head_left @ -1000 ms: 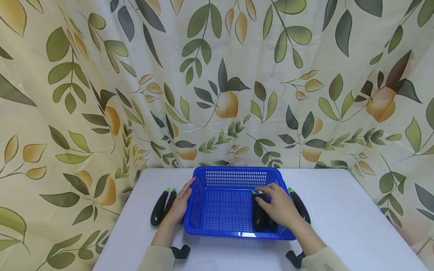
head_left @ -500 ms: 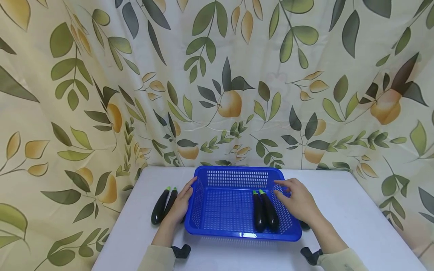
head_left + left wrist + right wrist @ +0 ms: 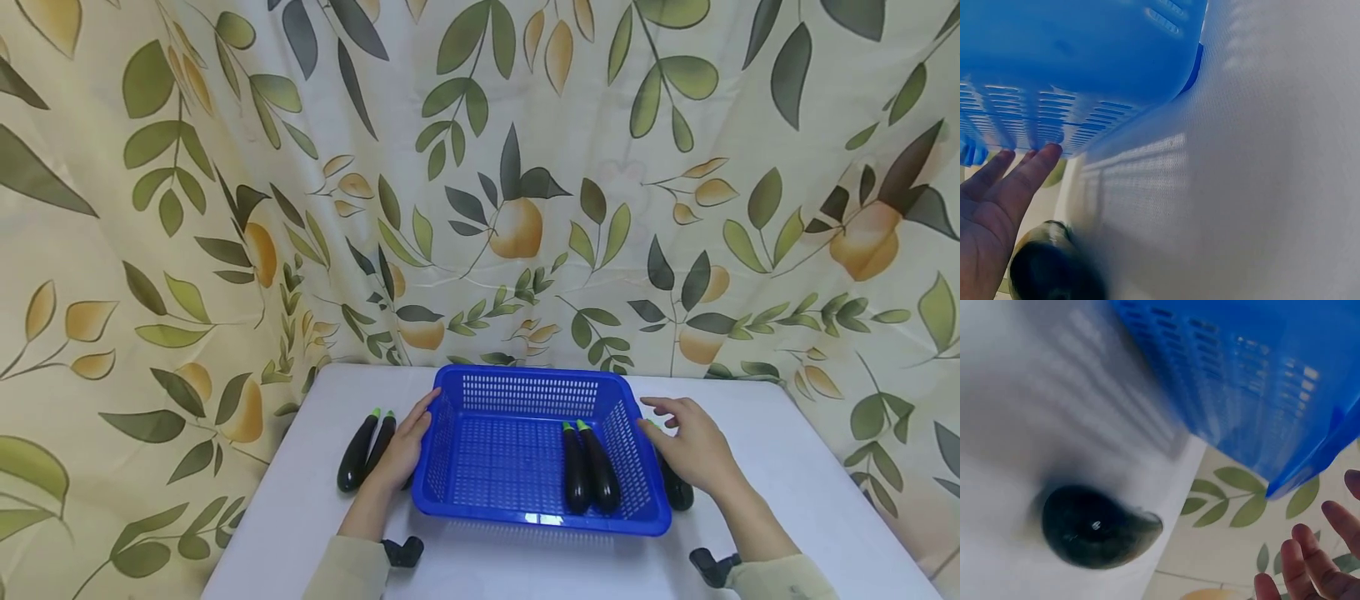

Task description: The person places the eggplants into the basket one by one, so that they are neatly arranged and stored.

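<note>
A blue plastic basket (image 3: 540, 521) with slotted walls stands mid-table. Inside, near its right wall, two dark eggplants (image 3: 576, 477) lie side by side, green stems pointing away. My left hand (image 3: 402, 454) rests its extended fingers against the basket's left wall; the left wrist view shows the fingertips (image 3: 1054, 150) at the slots. Two more eggplants (image 3: 356, 457) lie left of that hand, one partly hidden by it. Past the right rim hovers my right hand (image 3: 697, 450), fingers loosely bent with nothing between them. Just below it lies an eggplant (image 3: 677, 490), its upper part partly covered.
A white cloth (image 3: 480, 575) covers the table. Behind it hangs a curtain (image 3: 517, 275) printed with leaves and fruit. Black wrist straps (image 3: 405, 552) show at both cuffs.
My right hand has come off the eggplants in the basket and moved right, over the rim, to above the eggplant outside. The left hand has stayed at the basket's left side.
</note>
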### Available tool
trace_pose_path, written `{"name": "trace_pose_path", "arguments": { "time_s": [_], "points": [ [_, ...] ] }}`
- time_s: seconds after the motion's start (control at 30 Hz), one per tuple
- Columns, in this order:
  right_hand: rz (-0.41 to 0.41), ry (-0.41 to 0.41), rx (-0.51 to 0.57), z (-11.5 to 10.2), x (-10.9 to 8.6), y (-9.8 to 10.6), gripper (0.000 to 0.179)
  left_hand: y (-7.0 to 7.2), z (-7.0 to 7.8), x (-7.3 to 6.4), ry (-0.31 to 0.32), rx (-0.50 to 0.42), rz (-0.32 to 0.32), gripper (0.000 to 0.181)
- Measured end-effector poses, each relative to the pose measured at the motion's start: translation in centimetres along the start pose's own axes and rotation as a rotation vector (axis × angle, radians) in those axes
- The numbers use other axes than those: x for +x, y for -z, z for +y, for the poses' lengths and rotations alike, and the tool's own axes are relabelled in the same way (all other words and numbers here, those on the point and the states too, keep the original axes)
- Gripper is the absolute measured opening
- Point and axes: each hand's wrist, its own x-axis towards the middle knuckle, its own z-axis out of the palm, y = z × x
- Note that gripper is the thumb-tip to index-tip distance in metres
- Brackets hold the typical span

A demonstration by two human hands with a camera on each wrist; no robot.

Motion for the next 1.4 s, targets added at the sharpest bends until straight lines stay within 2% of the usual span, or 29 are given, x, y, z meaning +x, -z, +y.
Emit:
{"name": "trace_pose_path", "arguments": {
  "time_s": [0.3, 0.53, 1.0, 1.4],
  "points": [
    [-0.024, -0.101, -0.017, 3.0, 0.0, 0.0, 0.050, -0.1, 0.1, 0.1, -0.005, 0.003, -0.009, 0.047],
    [-0.064, -0.166, -0.037, 4.5, -0.1, -0.4, 0.051, -0.1, 0.1, 0.0, -0.001, 0.011, 0.005, 0.047],
    [-0.155, -0.215, -0.047, 6.4, -0.1, -1.8, 0.053, 0.0, 0.1, 0.0, 0.016, 0.033, 0.014, 0.045],
    [-0.153, -0.227, -0.079, 6.5, -0.3, -2.7, 0.056, 0.0, 0.1, 0.1, 0.027, 0.043, 0.019, 0.045]
  ]
}}
